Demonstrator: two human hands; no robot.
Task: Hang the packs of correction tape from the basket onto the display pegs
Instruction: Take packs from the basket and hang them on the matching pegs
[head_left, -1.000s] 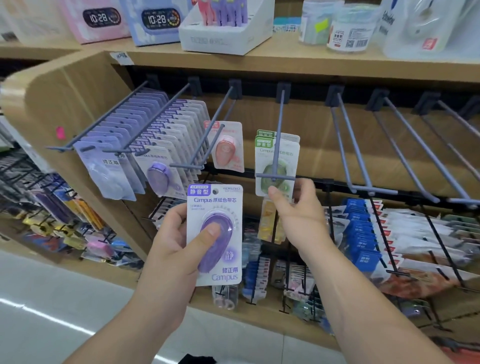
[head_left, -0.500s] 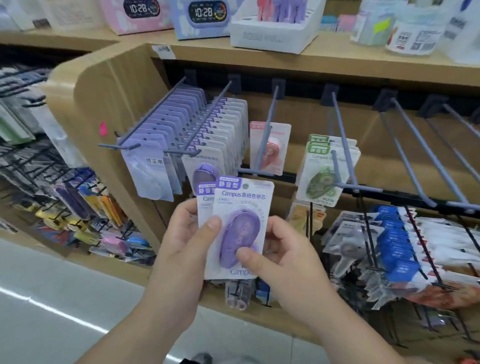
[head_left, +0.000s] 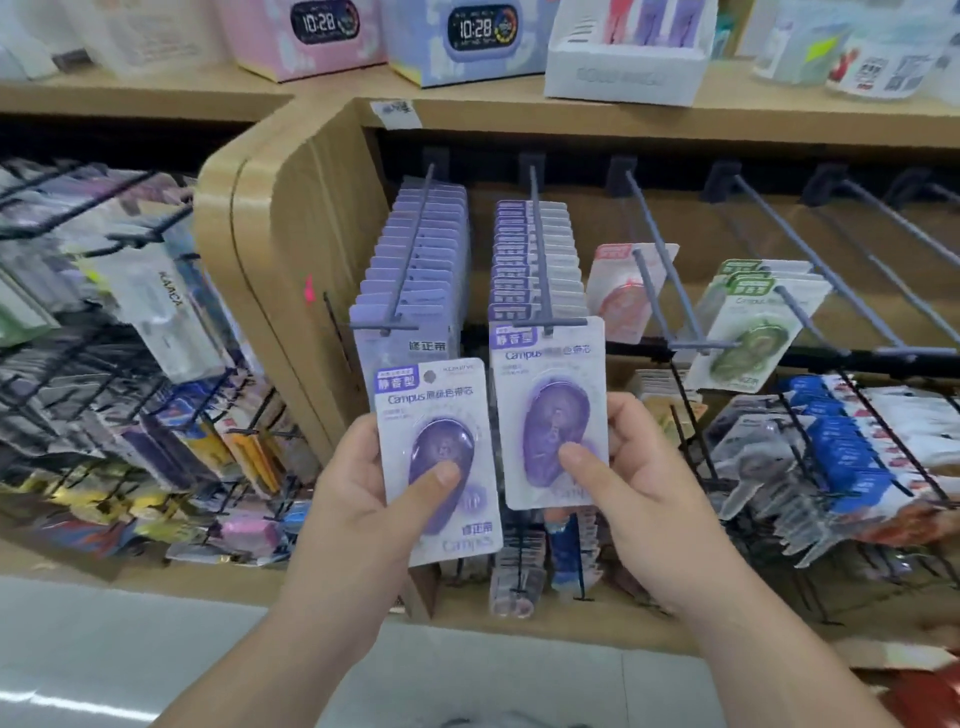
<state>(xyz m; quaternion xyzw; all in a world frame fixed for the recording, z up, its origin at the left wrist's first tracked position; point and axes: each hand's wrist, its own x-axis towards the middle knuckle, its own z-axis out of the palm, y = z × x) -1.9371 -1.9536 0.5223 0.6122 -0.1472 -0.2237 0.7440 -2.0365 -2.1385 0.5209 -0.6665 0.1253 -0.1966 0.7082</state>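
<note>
Hands each pinching a purple pack: left (head_left: 363, 483) below the peg (head_left: 540, 260), right (head_left: 623, 467) threading its pack (head_left: 550, 410) on. Next, push back.

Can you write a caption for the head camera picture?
Two hands, left and right, each lift a purple correction tape pack toward crowded display pegs.

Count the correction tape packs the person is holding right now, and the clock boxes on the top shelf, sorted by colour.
Purple packs in hand: 2, one in the left hand, one in the right hand
Pink clock box: 1
Blue clock box: 1
Total: 4
</note>
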